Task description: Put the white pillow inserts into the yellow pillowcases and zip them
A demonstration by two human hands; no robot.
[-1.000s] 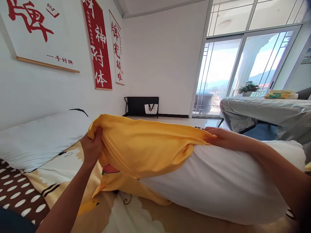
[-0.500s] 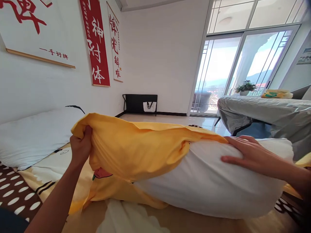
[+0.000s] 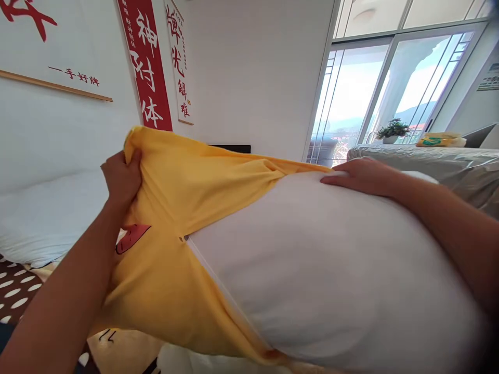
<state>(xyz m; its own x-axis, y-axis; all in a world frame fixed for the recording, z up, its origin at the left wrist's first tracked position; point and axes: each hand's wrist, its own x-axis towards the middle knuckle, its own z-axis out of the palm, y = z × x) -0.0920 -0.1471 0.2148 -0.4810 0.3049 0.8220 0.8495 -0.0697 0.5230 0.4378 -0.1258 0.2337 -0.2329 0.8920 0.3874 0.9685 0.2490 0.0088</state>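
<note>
A big white pillow [image 3: 319, 270] fills the middle and right of the view, raised close to the camera. A yellow pillowcase [image 3: 175, 208] with a red cartoon print covers its left end. My left hand [image 3: 120, 176] is closed in a fist on the yellow cloth's upper left corner. My right hand [image 3: 360, 176] lies on top of the white pillow next to the cloth's edge, fingers flat and together. The pillow's far side is hidden.
A second white pillow [image 3: 42, 223] lies at the left on a patterned bedspread [image 3: 15, 291]. Red and white scrolls [image 3: 146, 67] hang on the wall. A grey-covered sofa [image 3: 440, 161] and glass balcony doors [image 3: 374, 93] stand at the right.
The pillow has come up and nearer to the camera. My right hand let go of the yellow edge and came to rest flat on the white pillow. My left hand stayed clenched on the cloth and rose.
</note>
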